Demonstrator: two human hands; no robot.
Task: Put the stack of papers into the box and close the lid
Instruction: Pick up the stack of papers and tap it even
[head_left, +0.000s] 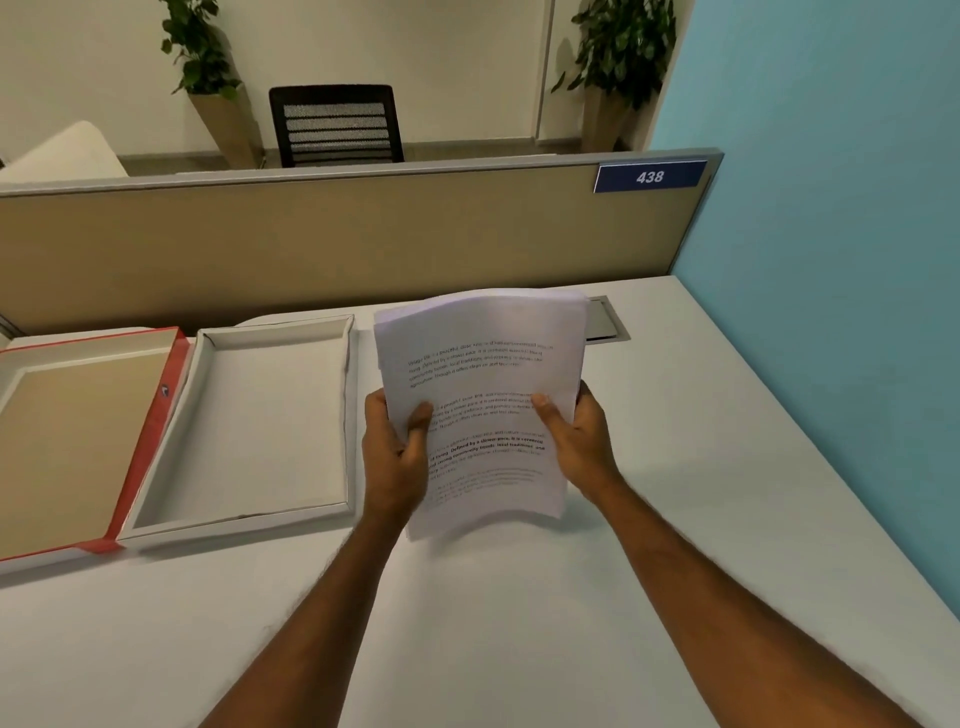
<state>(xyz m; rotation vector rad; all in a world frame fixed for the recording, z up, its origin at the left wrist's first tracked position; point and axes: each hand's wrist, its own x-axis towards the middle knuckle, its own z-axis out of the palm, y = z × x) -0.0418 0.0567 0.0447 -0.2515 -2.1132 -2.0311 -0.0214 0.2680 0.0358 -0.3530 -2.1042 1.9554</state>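
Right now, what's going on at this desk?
A person is holding a stack of papers above the desk with both hands, the left hand on its left edge and the right hand on its right edge. The box lies open and empty just to the left of the papers, with its red-edged lid folded out flat beside it. Nothing is in the box yet, so the lid is not closed.

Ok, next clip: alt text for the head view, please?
Both hands, left hand and right hand, hold a stack of printed papers above a white desk. To its left lies an open, empty box, its red-edged lid folded flat beside it.
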